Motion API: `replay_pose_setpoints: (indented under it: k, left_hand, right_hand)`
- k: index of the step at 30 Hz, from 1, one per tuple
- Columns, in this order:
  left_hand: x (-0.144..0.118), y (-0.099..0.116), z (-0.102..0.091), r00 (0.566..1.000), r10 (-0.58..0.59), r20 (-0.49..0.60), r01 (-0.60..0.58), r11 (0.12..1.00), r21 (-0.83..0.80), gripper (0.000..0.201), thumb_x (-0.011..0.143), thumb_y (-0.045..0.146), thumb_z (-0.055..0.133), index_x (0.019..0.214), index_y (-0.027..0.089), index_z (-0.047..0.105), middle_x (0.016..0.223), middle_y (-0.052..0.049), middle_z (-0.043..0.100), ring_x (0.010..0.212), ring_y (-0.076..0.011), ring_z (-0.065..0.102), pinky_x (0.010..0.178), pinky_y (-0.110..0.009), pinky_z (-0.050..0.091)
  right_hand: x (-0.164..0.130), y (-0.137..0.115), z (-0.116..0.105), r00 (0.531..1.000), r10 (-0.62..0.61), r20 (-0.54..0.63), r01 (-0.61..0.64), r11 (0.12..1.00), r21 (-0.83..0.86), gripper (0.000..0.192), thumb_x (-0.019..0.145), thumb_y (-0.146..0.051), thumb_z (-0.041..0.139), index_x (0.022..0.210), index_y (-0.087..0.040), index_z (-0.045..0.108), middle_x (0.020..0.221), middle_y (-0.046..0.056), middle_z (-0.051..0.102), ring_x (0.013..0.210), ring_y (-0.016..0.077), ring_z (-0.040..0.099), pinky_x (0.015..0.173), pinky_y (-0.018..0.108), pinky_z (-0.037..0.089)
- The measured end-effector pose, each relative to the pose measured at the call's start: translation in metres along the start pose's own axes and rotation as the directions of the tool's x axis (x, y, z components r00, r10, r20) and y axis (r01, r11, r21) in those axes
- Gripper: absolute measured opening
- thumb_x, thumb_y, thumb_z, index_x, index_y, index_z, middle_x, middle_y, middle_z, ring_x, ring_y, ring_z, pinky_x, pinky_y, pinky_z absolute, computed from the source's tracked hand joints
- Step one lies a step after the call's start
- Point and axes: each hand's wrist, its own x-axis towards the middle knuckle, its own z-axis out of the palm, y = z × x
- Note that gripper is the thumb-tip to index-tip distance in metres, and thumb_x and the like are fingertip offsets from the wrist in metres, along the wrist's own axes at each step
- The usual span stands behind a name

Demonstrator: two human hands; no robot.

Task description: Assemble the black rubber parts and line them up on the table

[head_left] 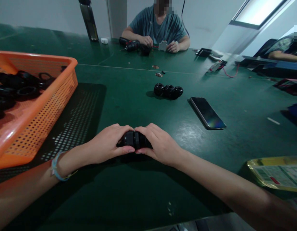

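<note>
A black cylindrical fitting [136,139] with a ribbed collar is held sideways, low over the green table. My left hand [112,140] is closed around its left end, thumb below and fingers over the top. From the other side, my right hand [160,143] wraps the right end in the same way. The fingertips of both hands almost meet at the collar, and the ends of the fitting are hidden in the palms. Farther off stand several similar black ring-shaped fittings [168,91], touching one another in a short row.
An orange basket [52,106] of black parts stands at left. A phone [208,113] lies right of the fittings, a yellow-edged package [278,173] at lower right. Across the table [129,199], a person [155,30] sits near a power drill [132,45] and a bottle [89,22].
</note>
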Motion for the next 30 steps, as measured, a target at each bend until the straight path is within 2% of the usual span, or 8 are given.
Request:
replay_pose_setpoints:
  k: [9,13,21,26,30]
  left_hand:
    - [0.001,0.000,0.002,1.000,-0.021,0.019,0.021,1.000,-0.002,0.069,0.083,0.069,0.022,0.105,0.012,0.054,0.082,-0.008,0.058,0.076,-0.0229,0.052,0.065,-0.032,0.041]
    - [-0.001,0.002,0.003,1.000,-0.020,0.011,0.020,1.000,0.008,0.068,0.082,0.070,0.024,0.104,0.013,0.054,0.083,-0.008,0.057,0.076,-0.0224,0.052,0.064,-0.030,0.042]
    - [-0.001,0.003,0.005,1.000,-0.019,0.002,0.019,0.997,0.078,0.067,0.083,0.069,0.027,0.105,0.012,0.054,0.082,-0.007,0.057,0.074,-0.0221,0.053,0.062,-0.029,0.042]
    - [0.000,0.003,0.006,1.000,-0.007,-0.001,0.007,0.992,0.122,0.061,0.084,0.066,0.033,0.103,0.012,0.054,0.083,-0.007,0.058,0.074,-0.0222,0.054,0.063,-0.030,0.042]
    - [0.000,0.005,0.005,0.999,-0.039,-0.001,0.039,0.988,0.147,0.053,0.083,0.061,0.043,0.104,0.013,0.054,0.086,-0.008,0.060,0.075,-0.0229,0.056,0.064,-0.030,0.043]
  right_hand:
    - [0.002,-0.004,0.002,0.998,0.028,-0.047,-0.027,1.000,0.015,0.037,0.094,-0.040,0.033,0.104,-0.008,0.048,0.085,0.012,0.064,0.071,0.0190,0.055,0.062,0.033,0.050]
    - [0.001,-0.006,0.002,0.998,0.039,-0.050,-0.038,0.999,0.031,0.039,0.094,-0.041,0.032,0.103,-0.007,0.049,0.086,0.014,0.065,0.071,0.0198,0.056,0.062,0.034,0.050]
    - [-0.002,-0.010,0.001,0.979,0.192,0.065,-0.200,0.970,0.141,0.036,0.093,-0.040,0.036,0.105,-0.008,0.048,0.091,0.014,0.063,0.075,0.0203,0.057,0.066,0.036,0.050]
    - [-0.001,-0.014,-0.001,0.937,0.304,0.174,-0.333,0.926,0.178,0.026,0.089,-0.031,0.047,0.105,-0.011,0.049,0.095,0.012,0.063,0.080,0.0204,0.058,0.071,0.038,0.049]
    - [0.002,-0.018,-0.003,0.904,0.375,0.207,-0.411,0.895,0.174,0.025,0.086,-0.027,0.051,0.105,-0.012,0.050,0.096,0.012,0.064,0.083,0.0212,0.060,0.074,0.038,0.049]
